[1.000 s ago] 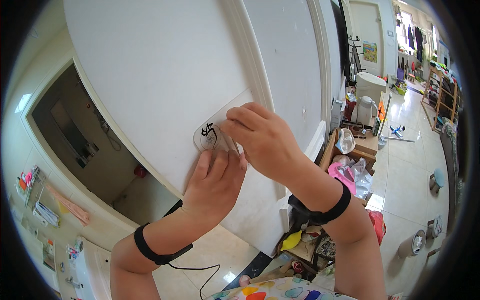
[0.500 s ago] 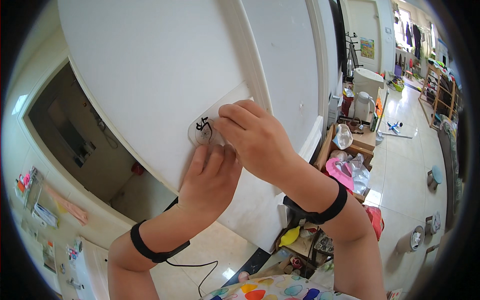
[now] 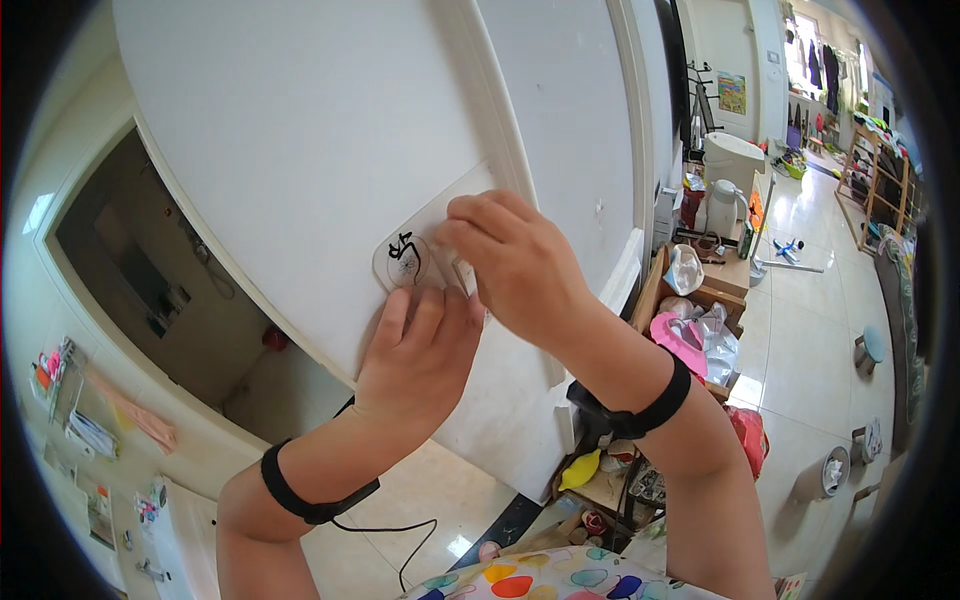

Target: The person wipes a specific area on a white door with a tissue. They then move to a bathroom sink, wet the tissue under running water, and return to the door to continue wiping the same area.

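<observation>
A clear, rounded sheet (image 3: 388,262) with a black brush-like mark and a fine flower pattern lies against a white wall panel (image 3: 300,130). My left hand (image 3: 418,350) rests on the panel at the sheet's lower edge, its fingers stretched upward and lying against it; the thumb is hidden. Over the sheet's right part, my right hand (image 3: 515,265) has its fingertips pinched together. Whatever sits in that pinch is covered by the fingers. A small pale rectangular piece (image 3: 465,272) shows between the two hands. Each forearm wears a black band.
To the left, a doorway (image 3: 150,250) opens on a dark room, with a washbasin (image 3: 195,520) below. On the right stand a box of bagged items (image 3: 700,325), a white jug (image 3: 725,208), a bin (image 3: 825,475) and a stool (image 3: 870,348). A thin cable (image 3: 415,545) hangs by my left elbow.
My right hand has shifted slightly left and up along the sheet, showing the small pale piece more. The left hand stays almost in place. The view has moved a little.
</observation>
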A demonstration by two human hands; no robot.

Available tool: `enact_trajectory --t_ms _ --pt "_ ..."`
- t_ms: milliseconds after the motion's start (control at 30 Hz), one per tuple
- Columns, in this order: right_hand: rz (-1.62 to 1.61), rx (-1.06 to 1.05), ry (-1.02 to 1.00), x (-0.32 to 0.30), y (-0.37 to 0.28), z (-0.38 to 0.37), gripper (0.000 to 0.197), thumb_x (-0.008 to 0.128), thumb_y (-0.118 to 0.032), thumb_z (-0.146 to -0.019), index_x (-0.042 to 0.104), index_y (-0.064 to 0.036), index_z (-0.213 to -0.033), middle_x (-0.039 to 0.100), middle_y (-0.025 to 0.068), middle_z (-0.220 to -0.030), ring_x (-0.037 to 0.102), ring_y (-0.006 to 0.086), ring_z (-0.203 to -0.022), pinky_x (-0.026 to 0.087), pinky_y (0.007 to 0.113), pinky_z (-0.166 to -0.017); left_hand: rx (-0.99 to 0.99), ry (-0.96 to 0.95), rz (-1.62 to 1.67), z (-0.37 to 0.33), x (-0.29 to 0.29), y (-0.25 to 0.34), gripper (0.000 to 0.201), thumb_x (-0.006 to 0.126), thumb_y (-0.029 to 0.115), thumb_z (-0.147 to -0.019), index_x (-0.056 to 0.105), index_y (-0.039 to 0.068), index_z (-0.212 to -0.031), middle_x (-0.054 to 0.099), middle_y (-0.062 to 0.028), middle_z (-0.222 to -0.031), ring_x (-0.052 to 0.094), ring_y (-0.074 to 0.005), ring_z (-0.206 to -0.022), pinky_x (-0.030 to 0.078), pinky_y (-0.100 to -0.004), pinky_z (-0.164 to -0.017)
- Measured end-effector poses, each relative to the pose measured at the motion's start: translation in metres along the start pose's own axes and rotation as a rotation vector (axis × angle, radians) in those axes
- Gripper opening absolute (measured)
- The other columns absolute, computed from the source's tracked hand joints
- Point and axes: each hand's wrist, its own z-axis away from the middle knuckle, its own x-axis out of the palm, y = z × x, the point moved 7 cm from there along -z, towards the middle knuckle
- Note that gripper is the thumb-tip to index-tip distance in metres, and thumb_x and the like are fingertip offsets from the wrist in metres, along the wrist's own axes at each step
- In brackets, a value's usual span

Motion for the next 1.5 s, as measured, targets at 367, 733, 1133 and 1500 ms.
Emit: enact_trajectory --t_ms 367,733,1133,1500 --pt "0.276 0.117 0.073 0.001 0.028 -0.004 0.025 0.059 0.007 -0.066 0.062 -0.0039 -0.088 0.061 0.0064 -0.097 0.058 0.0262 -0.092 0.052 0.034 -0.074 0.015 -0.007 0.026 0.000 -0.001 -0.001 0.034 0.061 0.016 -0.075 0.067 0.010 -0.108 0.056 -0.0042 -0.094 0.050 -0.0211 -0.096 0.037 -0.0393 -0.094" --pt "0.135 0.066 0.108 0.000 0.025 0.004 0.021 0.060 0.003 -0.069 0.061 -0.0042 -0.088 0.060 0.0067 -0.098 0.058 0.0238 -0.093 0.051 0.032 -0.077 0.012 0.002 0.014 0.000 0.002 0.000 0.033 0.060 0.016 -0.075 0.067 0.010 -0.107 0.056 -0.0042 -0.093 0.051 -0.0215 -0.095 0.037 -0.0394 -0.095" --pt "0.232 0.040 0.081 0.000 0.001 -0.001 0.021 0.062 0.002 -0.067 0.063 -0.0032 -0.087 0.059 0.0073 -0.096 0.057 0.0246 -0.092 0.052 0.031 -0.075 0.017 -0.023 0.046 0.001 0.000 -0.001 0.036 0.060 0.015 -0.074 0.066 0.009 -0.109 0.056 -0.0046 -0.093 0.050 -0.0218 -0.096 0.035 -0.0396 -0.096" --pt "0.245 0.113 0.109 0.002 0.040 0.005 0.022 0.060 0.003 -0.068 0.064 -0.0038 -0.089 0.063 0.0081 -0.099 0.059 0.0257 -0.093 0.053 0.033 -0.075 0.017 0.001 0.015 0.000 0.002 -0.001 0.038 0.060 0.017 -0.075 0.065 0.010 -0.112 0.056 -0.0055 -0.094 0.050 -0.0222 -0.097 0.036 -0.0396 -0.095"
